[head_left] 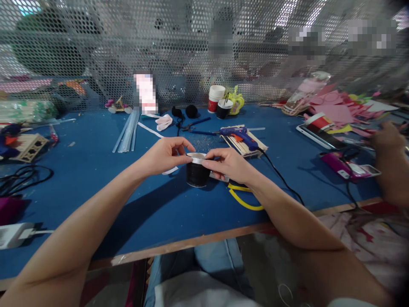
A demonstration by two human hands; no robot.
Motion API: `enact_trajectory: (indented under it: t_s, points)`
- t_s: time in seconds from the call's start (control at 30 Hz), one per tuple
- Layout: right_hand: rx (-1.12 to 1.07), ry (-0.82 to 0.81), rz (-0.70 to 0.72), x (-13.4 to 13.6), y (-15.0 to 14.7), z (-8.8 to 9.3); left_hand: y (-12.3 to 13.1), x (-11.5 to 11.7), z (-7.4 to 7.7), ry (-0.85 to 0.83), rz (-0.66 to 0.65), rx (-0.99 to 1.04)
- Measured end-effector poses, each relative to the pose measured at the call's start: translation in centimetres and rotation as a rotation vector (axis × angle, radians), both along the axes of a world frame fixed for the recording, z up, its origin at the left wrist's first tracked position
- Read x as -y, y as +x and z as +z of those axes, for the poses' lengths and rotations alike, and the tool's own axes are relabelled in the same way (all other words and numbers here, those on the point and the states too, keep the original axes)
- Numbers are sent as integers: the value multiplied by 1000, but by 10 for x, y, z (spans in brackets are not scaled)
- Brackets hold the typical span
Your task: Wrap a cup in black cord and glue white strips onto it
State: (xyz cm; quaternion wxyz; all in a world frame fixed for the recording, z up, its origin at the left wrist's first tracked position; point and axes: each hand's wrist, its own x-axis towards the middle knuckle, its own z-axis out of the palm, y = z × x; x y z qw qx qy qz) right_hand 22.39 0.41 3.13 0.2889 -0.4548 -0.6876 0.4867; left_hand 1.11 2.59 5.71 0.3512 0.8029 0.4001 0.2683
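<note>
A small paper cup wrapped in black stands upright on the blue table in front of me. Around its top runs a white band. My left hand pinches the band and rim at the left, its other fingers curled above the opening. On the opposite side, my right hand grips the rim between thumb and fingers. A white strip end lies by my left hand, and a yellow strip curves under my right forearm. The cup's inside is mostly hidden.
Behind my right hand a blue glue gun rests on a stick stand, its cord trailing right. Glue sticks, white ribbon, pliers and stacked cups lie farther back. A co-worker's hand is at right.
</note>
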Motion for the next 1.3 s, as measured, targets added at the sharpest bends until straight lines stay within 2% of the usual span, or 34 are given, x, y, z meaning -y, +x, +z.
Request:
enact_trajectory:
  t_s: [0.33,0.5,0.73,0.83,1.0,1.17,1.3]
  points:
    - [-22,17,18,-1,1,-2,1,0,1,-38,-17,-19]
    - [-25,7,23,-1,1,-1,-3,-4,-3,-68,-69,-61]
    - [-60,49,81,-1,1,-1,-10,-10,-6,123,-218,-88]
    - [-49,102,120,-2,1,2,-10,-10,-5,76,-270,-107]
    - [27,226,145,-3,1,4,-9,-9,-4,32,-270,-92]
    - [16,270,79,0,-2,-1,-8,-7,-5,20,-278,-95]
    - [8,267,97,1,-3,1,-8,-7,-5,11,-281,-106]
